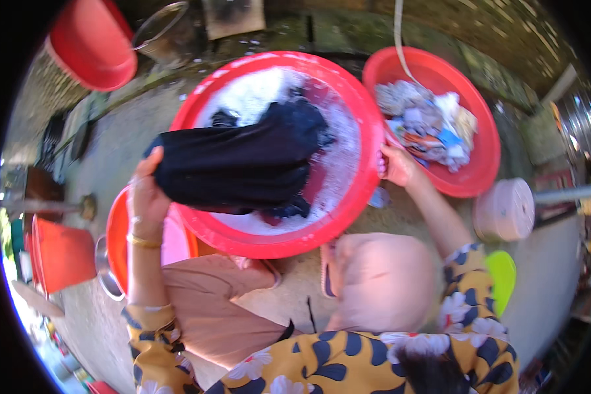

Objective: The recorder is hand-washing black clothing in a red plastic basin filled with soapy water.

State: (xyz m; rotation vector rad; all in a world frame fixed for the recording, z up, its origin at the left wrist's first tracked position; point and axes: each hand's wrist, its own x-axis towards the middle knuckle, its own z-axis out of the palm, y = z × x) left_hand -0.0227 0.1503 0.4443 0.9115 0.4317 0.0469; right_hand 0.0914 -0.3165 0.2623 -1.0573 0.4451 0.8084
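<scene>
A large red plastic basin [347, 219] of sudsy water sits before my knees. Dark wet fabric [231, 165] stretches from the suds over the basin's left rim. My left hand [150, 189] grips the near-left end of this cloth, with the thumb on top. Over on the right, my right hand [396, 165] has its fingers curled at the basin's outer rim and appears to hold it. The fabric's far end lies bunched in the foam, so its full shape is hidden.
A second red basin [482, 162] with mixed wet clothes [431, 123] stands at right, a pale hose [399, 39] hanging into it. Near my right side is a whitish bucket [505, 209]. Orange tubs [115, 236] and a red container [61, 253] stand at left.
</scene>
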